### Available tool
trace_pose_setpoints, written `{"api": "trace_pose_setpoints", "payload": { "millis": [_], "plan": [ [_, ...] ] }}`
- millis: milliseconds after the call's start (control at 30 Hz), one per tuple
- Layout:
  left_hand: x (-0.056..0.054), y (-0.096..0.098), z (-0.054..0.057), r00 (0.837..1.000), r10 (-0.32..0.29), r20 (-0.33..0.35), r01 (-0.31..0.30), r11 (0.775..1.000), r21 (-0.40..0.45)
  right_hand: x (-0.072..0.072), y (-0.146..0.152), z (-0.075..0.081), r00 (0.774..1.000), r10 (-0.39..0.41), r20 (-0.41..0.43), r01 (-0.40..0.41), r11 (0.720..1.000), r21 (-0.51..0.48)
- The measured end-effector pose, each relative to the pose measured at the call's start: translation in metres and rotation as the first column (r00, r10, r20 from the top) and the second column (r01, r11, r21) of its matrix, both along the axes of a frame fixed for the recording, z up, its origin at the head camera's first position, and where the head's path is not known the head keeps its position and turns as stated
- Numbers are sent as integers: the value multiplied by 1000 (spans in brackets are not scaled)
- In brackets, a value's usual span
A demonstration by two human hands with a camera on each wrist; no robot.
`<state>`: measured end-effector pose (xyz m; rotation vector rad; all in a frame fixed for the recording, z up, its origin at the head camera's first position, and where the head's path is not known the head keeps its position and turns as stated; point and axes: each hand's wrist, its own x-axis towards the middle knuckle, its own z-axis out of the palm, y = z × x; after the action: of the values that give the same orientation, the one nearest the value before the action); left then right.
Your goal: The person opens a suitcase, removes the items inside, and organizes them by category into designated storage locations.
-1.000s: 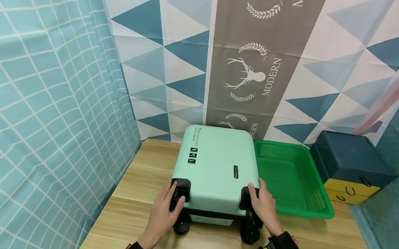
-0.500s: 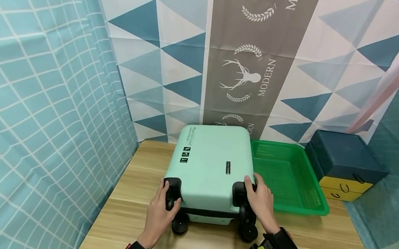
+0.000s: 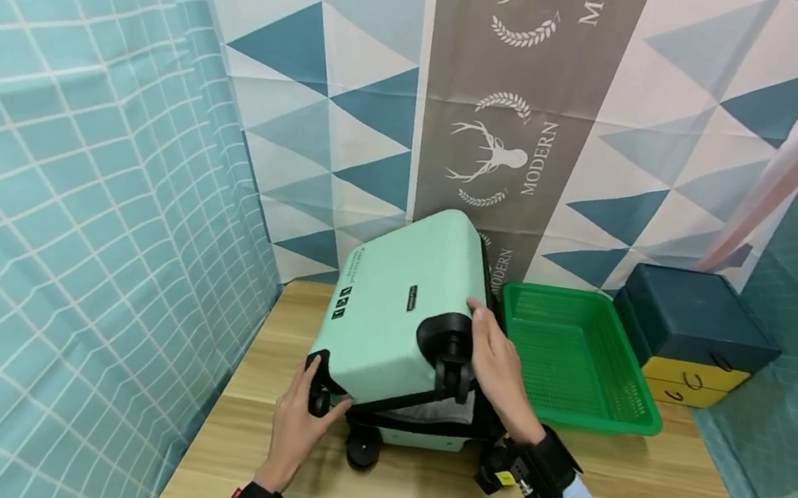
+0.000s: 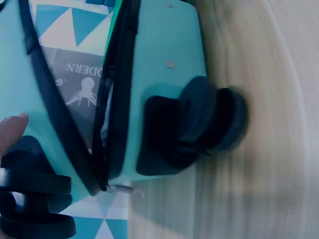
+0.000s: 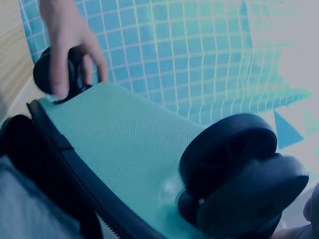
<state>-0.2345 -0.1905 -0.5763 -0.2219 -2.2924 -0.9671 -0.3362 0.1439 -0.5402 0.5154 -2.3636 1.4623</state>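
A mint-green suitcase (image 3: 384, 306) lies on the table with its upper shell raised and tilted, the right side higher. Its zip (image 4: 60, 122) is undone, and grey cloth (image 3: 442, 410) shows in the gap. My left hand (image 3: 292, 428) grips the black left corner of the upper shell; the right wrist view shows that hand (image 5: 72, 37) curled about the wheel there. With my right hand (image 3: 500, 372) I hold the raised right corner beside its black wheel (image 5: 229, 149). The lower shell's wheels (image 3: 364, 446) stay down at the table.
To the right of the suitcase sits a green plastic basket (image 3: 565, 368). Beyond it stand a dark blue box (image 3: 700, 318) and yellow drawers (image 3: 696, 374) beneath. Patterned curtain (image 3: 355, 125) hangs behind, and a blue checked curtain (image 3: 69, 222) borders the left.
The upper shell has risen on its right side and tilted left, opening a gap that shows the grey cloth. My right hand has moved up and left with it; the left shifted slightly left.
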Motion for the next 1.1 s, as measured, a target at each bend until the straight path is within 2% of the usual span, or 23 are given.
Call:
{"api": "trace_pose_setpoints", "payload": {
  "millis": [67, 167, 233, 300, 367, 433, 533, 600, 733, 833, 900, 967, 1033, 1100],
  "plan": [
    [-1, -3, -2, 999, 29, 23, -29, 999, -37, 15, -19, 32, 999, 25, -24, -25, 1000, 1],
    [-1, -5, -3, 995, 99, 31, -95, 990, -106, 53, -54, 99, 997, 63, -45, -62, 998, 15],
    [-1, -5, -1, 990, 137, 27, -131, 981, -145, 69, -72, 129, 996, 59, -60, -57, 997, 48],
    [-1, -2, 0, 990, 141, 7, -138, 978, -154, 77, -86, 144, 994, 58, -95, -49, 994, 95],
    [0, 1, -1, 991, 131, -25, -133, 981, -139, 79, -97, 150, 990, 54, -130, -36, 990, 138],
    [1, 5, -2, 991, 106, -84, -114, 988, -101, 81, -106, 153, 982, 60, -177, -32, 986, 162],
    [2, 9, -3, 981, 74, -179, -85, 995, -54, 82, -119, 155, 961, 91, -262, -43, 982, 184],
    [2, 10, -3, 971, 79, -226, -91, 995, -44, 83, -125, 156, 944, 126, -305, -74, 981, 178],
    [-1, 8, -2, 965, 148, -216, -149, 989, 11, 83, -131, 154, 908, 186, -375, -130, 977, 170],
    [-1, 4, -1, 966, 189, -177, -175, 980, 91, 81, -126, 140, 894, 163, -417, -96, 979, 178],
    [-2, -1, 0, 968, 194, -161, -173, 975, 138, 77, -116, 120, 891, 114, -440, -23, 978, 207],
    [-4, -6, 1, 969, 201, -146, -176, 970, 170, 71, -101, 93, 891, 71, -449, 55, 963, 262],
    [-5, -10, 2, 969, 215, -121, -191, 964, 187, 66, -84, 61, 901, 41, -433, 125, 930, 347],
    [-6, -14, 1, 968, 233, -97, -211, 957, 200, 61, -65, 27, 912, 22, -409, 178, 878, 444]
  ]
}}
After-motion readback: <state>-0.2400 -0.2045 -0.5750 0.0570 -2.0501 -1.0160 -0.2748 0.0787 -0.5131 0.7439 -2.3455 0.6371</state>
